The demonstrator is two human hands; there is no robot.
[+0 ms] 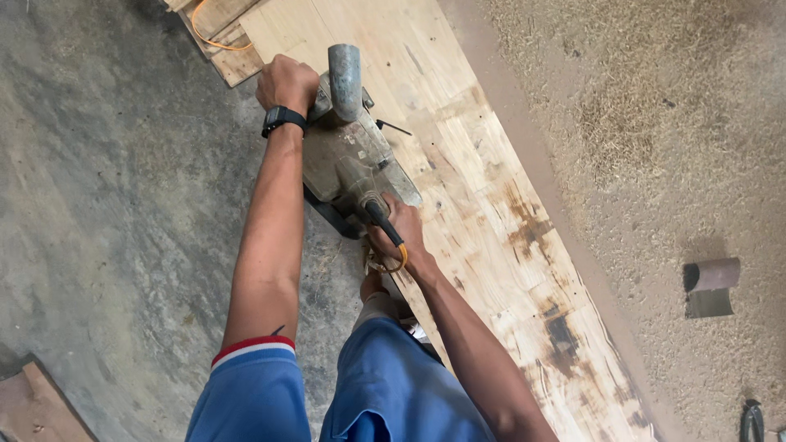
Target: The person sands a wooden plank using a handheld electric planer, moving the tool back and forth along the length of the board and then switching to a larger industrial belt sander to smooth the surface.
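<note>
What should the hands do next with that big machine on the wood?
Probably push the power sander further along the wooden panel: the left hand grips its front, the right hand its rear handle, and dark stains remain on the panel.

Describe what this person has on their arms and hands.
Both hands are bare, no gloves. The left hand has a black watch with a dark band at the wrist. The left arm ends in a short blue sleeve with a red and white striped cuff. The right hand and forearm carry nothing visible.
</note>
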